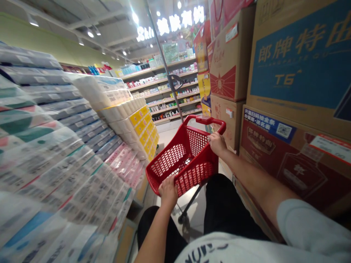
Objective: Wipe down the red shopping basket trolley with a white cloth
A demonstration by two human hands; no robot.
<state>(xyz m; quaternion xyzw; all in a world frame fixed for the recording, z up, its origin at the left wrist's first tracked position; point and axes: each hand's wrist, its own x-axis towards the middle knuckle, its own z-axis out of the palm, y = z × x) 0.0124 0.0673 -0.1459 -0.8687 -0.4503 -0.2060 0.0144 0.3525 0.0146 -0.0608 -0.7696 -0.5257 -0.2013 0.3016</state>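
Observation:
A red plastic shopping cart [201,171] stands in front of my legs, its perforated basket holding nothing that I can see. My left hand [168,190] grips the rim at the basket's near left corner, fingers curled over the edge. Farther along the same side, my right hand [216,143] is closed around the rim close to the handle end. The cart's handle [204,119] is at the far end, with neither hand on it. Below the basket, a dark wheel [181,219] shows on the floor.
Wrapped paper packs [68,157] and toilet roll packs [120,109] are stacked on the left. Tall cardboard boxes [298,95] line the right side closely. Ahead are a slanting metal pole [164,60] and shelves of small goods [167,87]. Pale floor [166,133] runs between the stacks.

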